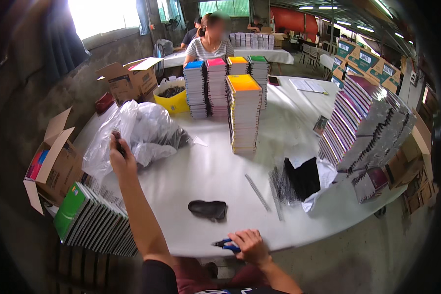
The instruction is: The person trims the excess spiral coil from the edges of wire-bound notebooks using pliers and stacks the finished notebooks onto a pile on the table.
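My left hand (121, 153) is raised at the front of a clear plastic bag (154, 122). Its fingers are curled closed, with something small and dark showing at the fingertips that I cannot make out. Near the table's front edge, my right hand (252, 246) grips blue-handled pliers (227, 244), whose dark jaws point left. A dark, rounded leather-like piece (207, 209) lies on the white table between my arms. To its right rest a loose spiral binding coil (257, 192) and a bundle of coils (282, 186) beside a black cloth (304, 179).
Spiral notebooks with green covers (73, 210) lean at the near left. A tall yellow-topped notebook stack (245, 83) stands mid-table, with several stacks behind. Purple notebooks (350, 117) pile at the right. Open cartons (59, 166) flank the table (181, 186); a person (210, 46) sits opposite.
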The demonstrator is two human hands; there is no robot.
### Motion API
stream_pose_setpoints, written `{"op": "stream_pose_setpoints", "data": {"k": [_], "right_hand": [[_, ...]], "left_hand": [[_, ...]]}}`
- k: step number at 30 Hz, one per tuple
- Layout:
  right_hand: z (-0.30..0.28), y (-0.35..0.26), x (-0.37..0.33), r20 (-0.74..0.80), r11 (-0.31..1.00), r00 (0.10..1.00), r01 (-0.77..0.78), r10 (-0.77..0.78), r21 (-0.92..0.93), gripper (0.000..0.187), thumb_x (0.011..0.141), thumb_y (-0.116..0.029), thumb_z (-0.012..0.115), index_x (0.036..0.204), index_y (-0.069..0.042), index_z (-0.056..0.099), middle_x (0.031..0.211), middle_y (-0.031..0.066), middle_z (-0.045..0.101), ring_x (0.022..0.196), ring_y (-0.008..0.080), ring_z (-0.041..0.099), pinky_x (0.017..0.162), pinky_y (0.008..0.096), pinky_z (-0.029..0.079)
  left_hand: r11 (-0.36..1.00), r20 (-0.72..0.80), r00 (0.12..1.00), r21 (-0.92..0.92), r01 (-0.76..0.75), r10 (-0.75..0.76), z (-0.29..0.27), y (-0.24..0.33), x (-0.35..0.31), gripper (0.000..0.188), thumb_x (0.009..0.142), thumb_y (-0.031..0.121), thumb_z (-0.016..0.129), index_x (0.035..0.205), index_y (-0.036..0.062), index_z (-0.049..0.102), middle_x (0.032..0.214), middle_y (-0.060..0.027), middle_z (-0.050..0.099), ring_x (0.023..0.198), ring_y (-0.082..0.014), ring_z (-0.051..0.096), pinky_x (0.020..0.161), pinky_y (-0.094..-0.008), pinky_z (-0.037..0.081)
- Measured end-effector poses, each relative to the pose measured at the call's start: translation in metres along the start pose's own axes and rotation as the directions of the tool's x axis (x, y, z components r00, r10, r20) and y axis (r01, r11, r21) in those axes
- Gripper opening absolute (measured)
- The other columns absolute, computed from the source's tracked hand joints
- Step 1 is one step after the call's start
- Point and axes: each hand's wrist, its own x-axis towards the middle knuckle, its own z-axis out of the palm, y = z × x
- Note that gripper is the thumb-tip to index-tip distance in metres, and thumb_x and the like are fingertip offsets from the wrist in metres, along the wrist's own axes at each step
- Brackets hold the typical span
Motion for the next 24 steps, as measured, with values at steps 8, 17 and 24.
{"op": "stream_pose_setpoints", "data": {"k": [8, 17, 24], "right_hand": [[-0.007, -0.003, -0.001, -0.109, 0.997, 0.992, -0.065, 0.07, 0.049, 0.03, 0.073, -0.019, 0.067, 0.102, -0.012, 0.063, 0.087, 0.002, 0.058, 0.078, 0.0193, 0.057, 0.071, 0.0353, 0.043], [-0.024, -0.008, 0.015, -0.017, 0.971, 0.987, -0.157, 0.162, 0.18, 0.039, 0.065, -0.011, 0.061, 0.103, -0.004, 0.059, 0.094, 0.0125, 0.059, 0.086, 0.0311, 0.057, 0.075, 0.0422, 0.045], [-0.017, -0.003, 0.004, -0.037, 0.978, 0.986, -0.158, 0.164, 0.134, 0.04, 0.067, -0.013, 0.062, 0.106, -0.005, 0.059, 0.096, 0.0125, 0.059, 0.089, 0.0304, 0.057, 0.08, 0.0423, 0.045]], "left_hand": [[0.674, 0.014, 0.722, 0.347, -0.653, 0.692, 0.071, -0.028, 0.132, 0.023, 0.088, 0.013, 0.06, 0.106, -0.0017, 0.059, 0.095, -0.0066, 0.062, 0.077, -0.0111, 0.059, 0.064, -0.02, 0.052], [-0.286, 0.317, 0.745, 0.942, -0.175, 0.587, -0.111, -0.011, 0.279, 0.035, 0.079, 0.031, 0.067, 0.102, 0.0049, 0.067, 0.097, -0.0162, 0.067, 0.09, -0.0296, 0.065, 0.081, -0.0378, 0.049], [-0.424, -0.294, 0.874, 0.785, 0.452, 0.388, -0.159, -0.062, 0.271, 0.056, 0.088, 0.046, 0.048, 0.121, 0.0023, 0.053, 0.116, -0.021, 0.059, 0.111, -0.0361, 0.053, 0.096, -0.0412, 0.04]]}}
